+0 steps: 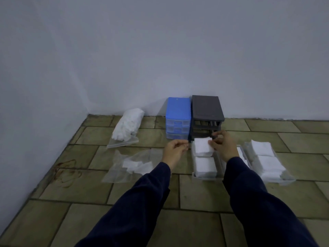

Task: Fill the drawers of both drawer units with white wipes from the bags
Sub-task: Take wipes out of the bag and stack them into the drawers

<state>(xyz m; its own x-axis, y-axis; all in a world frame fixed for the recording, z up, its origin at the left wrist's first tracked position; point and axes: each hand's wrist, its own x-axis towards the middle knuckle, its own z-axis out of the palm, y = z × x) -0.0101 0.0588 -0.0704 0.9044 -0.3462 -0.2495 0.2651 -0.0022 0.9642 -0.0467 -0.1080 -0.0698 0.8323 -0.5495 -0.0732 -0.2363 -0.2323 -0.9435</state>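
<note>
Two small plastic drawer units, one blue (177, 118) and one dark grey (207, 116), stand against the white wall (160, 50). Just before the grey one lies a clear drawer (204, 176) stacked with white square wipes (203, 146). The right hand (222, 143) pinches the top wipe's edge; the left hand (175, 148) hovers beside it, fingers curled, gripping nothing visible.

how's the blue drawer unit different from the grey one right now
The blue plastic drawer unit has all three clear drawers pushed in; the dark grey plastic drawer unit stands with open, drawerless slots. The grey unit looks slightly taller and wider than the blue one. They share a spot side by side against the white wall, on the tiled floor, both upright.
</note>
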